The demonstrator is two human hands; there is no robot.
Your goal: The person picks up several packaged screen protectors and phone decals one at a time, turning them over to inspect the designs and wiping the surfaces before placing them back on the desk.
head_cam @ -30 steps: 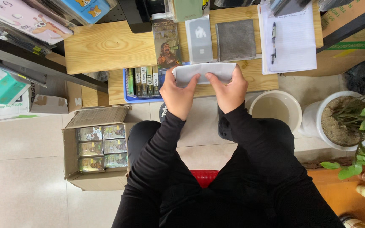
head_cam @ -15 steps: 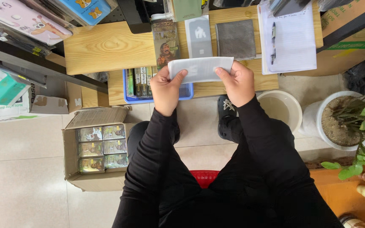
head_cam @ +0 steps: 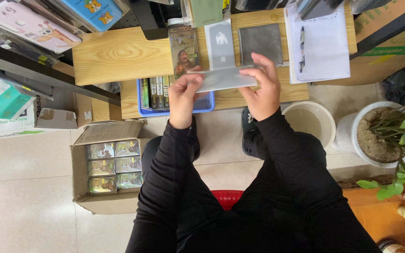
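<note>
Above the near edge of the wooden table (head_cam: 118,54), a thin grey sheet (head_cam: 223,78) runs left to right, left hand (head_cam: 183,96) and right hand (head_cam: 262,91) each pinching an end

Bright, even indoor light, soft shadows, sharp focus, slight wide-angle edge distortion.

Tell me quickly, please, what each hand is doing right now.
Left hand: closed on the left end of the flat grey packet.
Right hand: closed on the packet's right end.
</note>
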